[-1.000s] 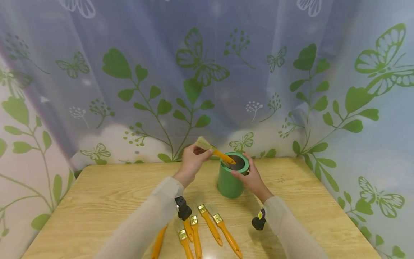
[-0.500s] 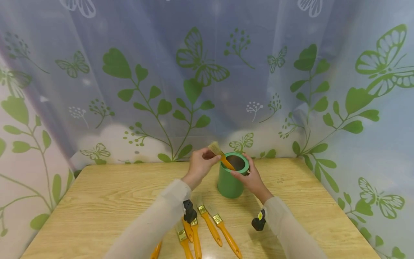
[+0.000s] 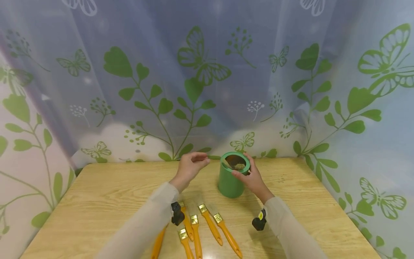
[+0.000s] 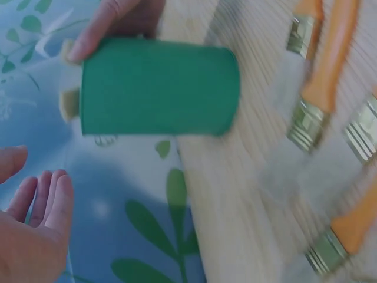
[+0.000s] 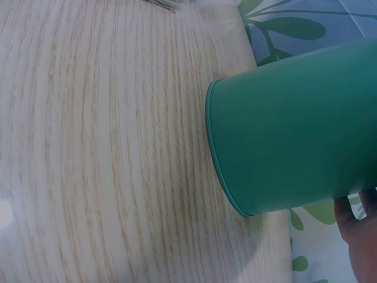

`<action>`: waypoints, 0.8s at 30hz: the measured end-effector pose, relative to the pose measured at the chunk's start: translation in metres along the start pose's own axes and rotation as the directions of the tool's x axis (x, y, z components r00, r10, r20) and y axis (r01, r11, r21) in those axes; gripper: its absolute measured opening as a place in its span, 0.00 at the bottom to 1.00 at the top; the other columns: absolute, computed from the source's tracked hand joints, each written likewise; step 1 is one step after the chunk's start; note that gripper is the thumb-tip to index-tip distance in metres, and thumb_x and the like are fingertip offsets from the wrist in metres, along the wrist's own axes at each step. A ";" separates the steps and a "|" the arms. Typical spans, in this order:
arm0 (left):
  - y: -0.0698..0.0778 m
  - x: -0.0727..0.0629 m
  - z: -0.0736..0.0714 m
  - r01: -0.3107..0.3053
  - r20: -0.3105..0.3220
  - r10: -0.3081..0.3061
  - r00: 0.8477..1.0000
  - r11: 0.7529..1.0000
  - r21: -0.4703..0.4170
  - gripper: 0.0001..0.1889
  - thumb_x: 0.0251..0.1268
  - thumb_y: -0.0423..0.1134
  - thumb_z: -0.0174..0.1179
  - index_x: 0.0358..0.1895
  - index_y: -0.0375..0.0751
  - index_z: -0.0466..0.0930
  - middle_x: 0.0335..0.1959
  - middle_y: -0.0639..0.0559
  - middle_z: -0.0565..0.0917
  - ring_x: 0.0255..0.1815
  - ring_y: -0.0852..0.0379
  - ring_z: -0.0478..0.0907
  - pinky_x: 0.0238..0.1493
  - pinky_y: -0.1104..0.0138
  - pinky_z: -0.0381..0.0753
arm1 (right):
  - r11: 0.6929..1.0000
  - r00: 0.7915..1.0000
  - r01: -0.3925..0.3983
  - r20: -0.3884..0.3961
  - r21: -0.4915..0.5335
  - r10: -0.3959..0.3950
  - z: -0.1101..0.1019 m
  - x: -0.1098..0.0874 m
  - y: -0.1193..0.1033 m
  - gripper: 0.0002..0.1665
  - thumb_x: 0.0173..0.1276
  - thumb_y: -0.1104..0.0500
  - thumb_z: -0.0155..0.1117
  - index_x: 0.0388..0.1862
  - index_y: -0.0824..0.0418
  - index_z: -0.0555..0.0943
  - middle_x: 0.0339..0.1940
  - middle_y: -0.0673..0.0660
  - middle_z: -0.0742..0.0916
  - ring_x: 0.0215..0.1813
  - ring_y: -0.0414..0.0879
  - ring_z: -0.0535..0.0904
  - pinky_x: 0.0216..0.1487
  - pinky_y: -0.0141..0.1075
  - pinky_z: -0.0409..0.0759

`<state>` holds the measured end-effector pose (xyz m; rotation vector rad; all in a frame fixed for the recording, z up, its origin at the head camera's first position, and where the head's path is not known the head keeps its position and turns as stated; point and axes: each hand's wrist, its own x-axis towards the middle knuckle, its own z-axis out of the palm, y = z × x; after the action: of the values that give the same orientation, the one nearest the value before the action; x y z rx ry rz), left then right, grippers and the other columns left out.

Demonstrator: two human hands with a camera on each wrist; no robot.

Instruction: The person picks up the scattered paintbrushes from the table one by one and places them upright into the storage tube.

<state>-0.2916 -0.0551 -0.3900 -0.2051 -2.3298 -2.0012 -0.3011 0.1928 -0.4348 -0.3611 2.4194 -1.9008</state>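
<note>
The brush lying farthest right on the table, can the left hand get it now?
Probably yes. The left hand looks empty, and nothing seems to cover the brush. It lies on the table, on the near side of the green can, so the can doesn't look in the way.

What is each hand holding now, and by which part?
The right hand holds the green container by its top rim, with the thumb on the near side. The left hand holds nothing.

The paintbrushes (image 3: pixel 211 228) are pairing shiny metal ferrules (image 3: pixel 194 219) with smooth, glossy handles (image 3: pixel 229 237); the canister (image 3: pixel 231 184) is looking smooth and matt; the wood-grained counter (image 3: pixel 123 190) is gleaming.
</note>
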 end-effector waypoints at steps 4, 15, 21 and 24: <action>-0.010 -0.003 -0.018 0.049 -0.016 -0.048 0.999 0.997 0.060 0.17 0.62 0.37 0.65 0.53 0.39 0.81 0.48 0.46 0.83 0.50 0.51 0.80 0.52 0.61 0.81 | 1.000 1.000 0.007 0.000 -0.012 -0.007 0.001 -0.002 -0.004 0.51 0.67 0.55 0.64 0.78 0.52 0.43 0.71 0.67 0.61 0.70 0.62 0.60 0.65 0.57 0.68; -0.036 -0.023 -0.060 0.135 -0.026 -0.132 0.991 0.978 0.157 0.19 0.65 0.38 0.62 0.57 0.36 0.78 0.50 0.43 0.82 0.52 0.48 0.79 0.56 0.56 0.79 | 1.000 1.000 0.017 -0.017 -0.005 -0.017 -0.001 0.011 0.025 0.51 0.67 0.53 0.65 0.78 0.44 0.43 0.72 0.63 0.61 0.71 0.60 0.60 0.66 0.57 0.67; -0.046 -0.037 -0.077 0.188 -0.014 -0.188 0.982 0.966 0.179 0.19 0.65 0.37 0.61 0.56 0.30 0.77 0.49 0.41 0.83 0.50 0.48 0.80 0.55 0.56 0.79 | 1.000 1.000 0.011 -0.003 0.018 -0.011 -0.001 0.006 0.012 0.52 0.66 0.55 0.65 0.78 0.49 0.42 0.72 0.65 0.60 0.71 0.62 0.59 0.66 0.58 0.65; -0.052 -0.046 -0.085 0.199 0.003 -0.203 0.979 0.962 0.188 0.20 0.65 0.37 0.61 0.56 0.28 0.76 0.48 0.40 0.83 0.49 0.48 0.81 0.55 0.56 0.80 | 1.000 1.000 0.013 0.004 0.009 -0.013 0.001 0.000 0.001 0.52 0.66 0.55 0.64 0.78 0.51 0.42 0.72 0.66 0.60 0.71 0.62 0.58 0.67 0.59 0.65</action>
<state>-0.2570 -0.1496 -0.4336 0.0214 -2.6286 -1.8502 -0.3009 0.1925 -0.4358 -0.3804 2.4104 -1.9138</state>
